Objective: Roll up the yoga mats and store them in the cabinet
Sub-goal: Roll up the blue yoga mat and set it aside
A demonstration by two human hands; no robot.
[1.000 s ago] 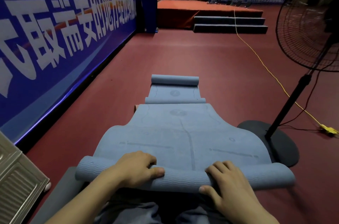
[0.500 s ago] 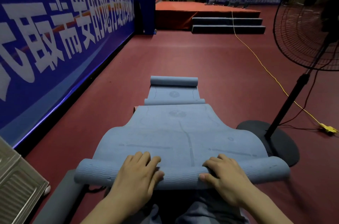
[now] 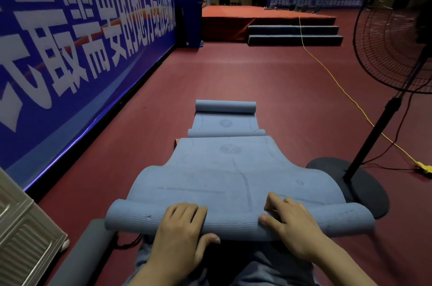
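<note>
Head view, looking down the length of a blue yoga mat (image 3: 224, 175) laid on the dark red floor (image 3: 268, 84). Near end of the mat is rolled into a thick tube lying crosswise just in front of the person's knees; the rest runs flat away from them, its far edge meeting a second blue mat (image 3: 225, 122). That second mat is shorter in view, curled at both ends, with a round logo on the flat part between the curls.

Left hand (image 3: 181, 227): palm down on top of the roll, fingers curved over its crest, thumb hooked under the near side. It grips the roll. Right hand (image 3: 288, 222): same hold, fingers bent over the top to the far side of the roll, thumb pressed against the near face. Both hands sit near the middle of the tube, apart from each other, the roll's ends sticking out past them on either side.

A dark grey rolled mat (image 3: 79, 255) lies on the floor at lower left, one end just beside the blue roll's left end. Next to it, a metal cabinet (image 3: 25, 234) corner with ribbed panels.

Left side: long blue banner (image 3: 77, 47) with large white characters. Right: standing fan (image 3: 395, 35) on a round black base, right of the mat. A yellow cable (image 3: 339, 89) crosses the floor toward a red stage (image 3: 257, 16) with steps at the back
</note>
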